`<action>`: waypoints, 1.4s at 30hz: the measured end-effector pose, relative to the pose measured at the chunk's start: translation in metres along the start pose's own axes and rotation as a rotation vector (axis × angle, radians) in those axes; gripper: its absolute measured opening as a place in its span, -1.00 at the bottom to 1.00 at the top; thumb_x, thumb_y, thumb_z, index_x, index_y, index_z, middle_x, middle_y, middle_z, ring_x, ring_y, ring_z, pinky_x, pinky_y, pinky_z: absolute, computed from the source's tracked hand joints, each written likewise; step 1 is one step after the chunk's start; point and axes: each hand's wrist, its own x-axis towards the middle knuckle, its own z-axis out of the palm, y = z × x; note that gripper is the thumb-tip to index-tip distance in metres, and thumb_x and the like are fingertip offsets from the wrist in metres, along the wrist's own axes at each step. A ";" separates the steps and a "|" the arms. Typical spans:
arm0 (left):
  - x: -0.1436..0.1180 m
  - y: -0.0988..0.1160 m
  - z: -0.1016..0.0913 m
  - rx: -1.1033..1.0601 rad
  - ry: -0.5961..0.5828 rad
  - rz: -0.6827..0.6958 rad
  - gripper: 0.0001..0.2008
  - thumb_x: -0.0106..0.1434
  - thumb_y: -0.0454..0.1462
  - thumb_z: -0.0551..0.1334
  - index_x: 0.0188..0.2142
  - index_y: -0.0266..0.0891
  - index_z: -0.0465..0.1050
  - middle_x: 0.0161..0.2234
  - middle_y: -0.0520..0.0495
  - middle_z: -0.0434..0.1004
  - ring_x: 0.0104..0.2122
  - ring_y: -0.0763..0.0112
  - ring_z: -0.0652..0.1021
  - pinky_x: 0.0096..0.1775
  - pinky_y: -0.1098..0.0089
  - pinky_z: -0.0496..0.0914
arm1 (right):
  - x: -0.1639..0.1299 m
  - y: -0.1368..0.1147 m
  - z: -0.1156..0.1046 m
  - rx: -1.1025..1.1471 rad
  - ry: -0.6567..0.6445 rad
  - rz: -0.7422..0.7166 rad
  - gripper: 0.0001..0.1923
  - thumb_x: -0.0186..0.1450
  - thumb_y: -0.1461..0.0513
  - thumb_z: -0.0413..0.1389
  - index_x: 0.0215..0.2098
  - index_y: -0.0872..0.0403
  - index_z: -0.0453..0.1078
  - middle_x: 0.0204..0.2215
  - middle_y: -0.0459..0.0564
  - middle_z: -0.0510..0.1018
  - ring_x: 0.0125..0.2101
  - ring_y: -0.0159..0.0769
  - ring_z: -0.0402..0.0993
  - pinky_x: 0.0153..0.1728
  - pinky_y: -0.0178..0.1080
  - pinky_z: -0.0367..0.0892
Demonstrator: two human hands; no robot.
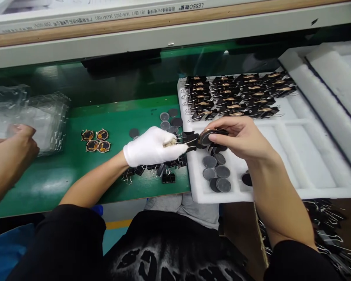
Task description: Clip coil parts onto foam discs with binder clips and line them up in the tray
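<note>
My left hand (155,147), in a white glove, is closed on the wire handles of a black binder clip (190,139). Bare, my right hand (236,136) pinches a round watch case (206,137) with a dark disc on its face, thumb over the disc. The clip's jaws meet the edge of the case; whether they grip it is unclear. Below the hands, loose grey discs (222,171) lie in a compartment of the white foam tray (194,191). Spare binder clips (168,178) are heaped on the green table beneath my left wrist.
Rows of clipped watch cases (231,97) fill the tray's back. More discs (164,125) and several gold-rimmed watch cases (97,146) lie on the green table (55,187). Another person's hand (14,156) is by stacked clear plastic trays (46,117). A box of binder clips (330,234) stands lower right.
</note>
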 end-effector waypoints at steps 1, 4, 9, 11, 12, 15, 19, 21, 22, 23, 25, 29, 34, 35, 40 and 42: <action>0.000 0.000 0.002 0.005 -0.013 0.004 -0.47 0.34 0.01 0.20 -0.62 -0.21 0.11 -0.65 0.14 0.12 -0.60 0.59 0.17 -0.53 0.45 0.08 | 0.000 0.000 0.000 -0.018 -0.010 0.007 -0.87 0.23 0.16 0.44 -0.25 -0.03 0.68 -0.30 -0.04 0.72 -0.29 -0.25 0.66 -0.30 -0.24 0.57; 0.001 0.001 0.008 0.071 -0.034 0.075 -0.49 0.36 0.00 0.19 -0.60 -0.21 0.15 -0.65 0.14 0.15 -0.59 0.57 0.19 -0.50 0.44 0.10 | -0.001 -0.002 0.001 -0.083 -0.052 0.022 -0.88 0.21 0.19 0.43 -0.28 0.00 0.67 -0.34 -0.04 0.72 -0.35 -0.26 0.64 -0.42 -0.28 0.52; 0.004 0.001 0.016 0.146 -0.068 0.178 -0.52 0.38 -0.07 0.16 -0.61 -0.21 0.13 -0.66 0.15 0.13 -0.61 0.58 0.18 -0.48 0.42 0.10 | -0.003 -0.003 0.002 -0.085 -0.112 0.013 -0.87 0.21 0.18 0.42 -0.27 0.01 0.66 -0.36 -0.04 0.71 -0.41 -0.28 0.62 -0.47 -0.28 0.49; 0.004 0.000 0.016 0.168 -0.082 0.189 -0.52 0.38 -0.07 0.16 -0.61 -0.21 0.13 -0.66 0.15 0.14 -0.61 0.58 0.18 -0.48 0.42 0.09 | -0.003 -0.004 0.002 -0.095 -0.123 0.020 -0.85 0.21 0.16 0.42 -0.26 0.02 0.66 -0.35 -0.04 0.71 -0.39 -0.27 0.62 -0.46 -0.27 0.49; 0.003 0.000 0.016 0.193 -0.088 0.191 -0.51 0.37 -0.05 0.16 -0.61 -0.21 0.13 -0.66 0.15 0.14 -0.62 0.58 0.17 -0.49 0.41 0.09 | -0.003 -0.004 0.002 -0.106 -0.141 0.027 -0.84 0.22 0.16 0.42 -0.26 0.02 0.66 -0.34 -0.03 0.71 -0.39 -0.26 0.62 -0.46 -0.27 0.48; 0.003 -0.002 0.013 0.345 -0.053 0.179 -0.50 0.34 0.01 0.20 -0.61 -0.21 0.17 -0.66 0.14 0.18 -0.63 0.56 0.19 -0.50 0.40 0.07 | -0.003 -0.007 0.003 -0.158 -0.173 -0.027 -0.88 0.25 0.17 0.38 -0.24 0.01 0.66 -0.34 -0.04 0.71 -0.36 -0.24 0.63 -0.41 -0.25 0.51; 0.003 -0.004 0.007 0.656 0.174 0.293 -0.63 0.30 0.02 0.25 -0.45 -0.22 0.46 -0.55 0.02 0.47 -0.57 0.43 0.43 -0.47 0.37 0.14 | -0.003 -0.007 0.006 -0.269 -0.055 -0.424 -0.83 0.30 0.28 0.33 -0.15 -0.06 0.66 -0.20 -0.04 0.73 -0.18 -0.18 0.68 -0.15 -0.13 0.60; 0.003 -0.004 0.005 0.735 0.290 0.369 -0.63 0.30 0.04 0.27 -0.26 -0.23 0.56 -0.43 -0.06 0.60 -0.49 0.34 0.54 -0.42 0.36 0.22 | -0.003 -0.005 0.007 -0.272 -0.012 -0.595 -0.75 0.31 0.31 0.33 -0.08 -0.09 0.65 -0.15 -0.03 0.73 -0.16 -0.16 0.69 -0.10 -0.08 0.62; 0.003 -0.004 0.004 0.750 0.331 0.395 -0.60 0.32 0.06 0.27 -0.20 -0.23 0.57 -0.40 -0.07 0.63 -0.47 0.33 0.57 -0.41 0.35 0.25 | -0.003 -0.004 0.008 -0.262 -0.002 -0.645 -0.73 0.31 0.31 0.34 -0.05 -0.10 0.65 -0.15 -0.03 0.73 -0.17 -0.14 0.70 -0.10 -0.07 0.63; 0.002 -0.003 0.004 0.757 0.361 0.415 -0.58 0.34 0.08 0.26 -0.18 -0.23 0.57 -0.39 -0.07 0.64 -0.47 0.33 0.59 -0.41 0.35 0.26 | -0.003 -0.004 0.008 -0.255 0.001 -0.676 -0.71 0.31 0.31 0.35 -0.04 -0.11 0.64 -0.16 -0.02 0.73 -0.18 -0.13 0.70 -0.11 -0.06 0.64; -0.001 -0.002 0.004 0.766 0.373 0.457 -0.57 0.37 0.11 0.24 -0.20 -0.21 0.57 -0.42 -0.04 0.64 -0.49 0.36 0.59 -0.43 0.36 0.24 | -0.003 -0.003 0.009 -0.251 -0.007 -0.718 -0.69 0.30 0.31 0.35 -0.01 -0.10 0.63 -0.17 -0.02 0.74 -0.19 -0.12 0.72 -0.13 -0.04 0.66; -0.005 0.003 0.002 0.793 0.364 0.492 -0.51 0.36 0.17 0.24 -0.14 -0.22 0.57 -0.41 -0.02 0.64 -0.50 0.38 0.59 -0.46 0.36 0.21 | -0.004 -0.006 0.010 -0.273 -0.012 -0.767 -0.66 0.31 0.33 0.35 0.02 -0.09 0.62 -0.19 -0.01 0.74 -0.22 -0.12 0.72 -0.19 -0.03 0.67; -0.007 0.008 0.000 1.002 0.442 0.616 -0.44 0.34 0.17 0.22 -0.55 -0.22 0.39 -0.68 0.04 0.35 -0.69 0.46 0.35 -0.54 0.35 -0.05 | -0.007 -0.007 0.010 -0.297 -0.074 -0.780 -0.62 0.30 0.35 0.35 0.05 -0.09 0.61 -0.17 -0.03 0.74 -0.20 -0.13 0.72 -0.17 -0.05 0.68; -0.007 0.008 -0.001 1.025 0.440 0.632 -0.43 0.35 0.14 0.21 -0.60 -0.21 0.33 -0.70 0.05 0.29 -0.70 0.49 0.30 -0.54 0.36 -0.07 | -0.008 -0.007 0.009 -0.302 -0.081 -0.773 -0.63 0.30 0.35 0.35 0.05 -0.09 0.61 -0.17 -0.04 0.74 -0.19 -0.13 0.72 -0.17 -0.05 0.68; -0.012 0.007 -0.011 1.045 0.368 0.568 -0.40 0.34 0.18 0.18 -0.62 -0.19 0.32 -0.72 0.05 0.22 -0.71 0.49 0.23 -0.54 0.36 -0.08 | -0.010 -0.006 0.006 -0.307 -0.006 -0.699 -0.64 0.26 0.32 0.40 -0.02 -0.17 0.63 -0.21 -0.09 0.74 -0.24 -0.10 0.72 -0.21 -0.02 0.67; -0.013 0.006 -0.014 1.041 0.339 0.541 -0.38 0.34 0.21 0.17 -0.62 -0.19 0.30 -0.72 0.05 0.22 -0.71 0.49 0.23 -0.55 0.34 -0.07 | -0.011 -0.006 0.005 -0.285 0.018 -0.679 -0.62 0.24 0.34 0.39 -0.03 -0.18 0.63 -0.23 -0.09 0.74 -0.26 -0.10 0.72 -0.21 -0.01 0.67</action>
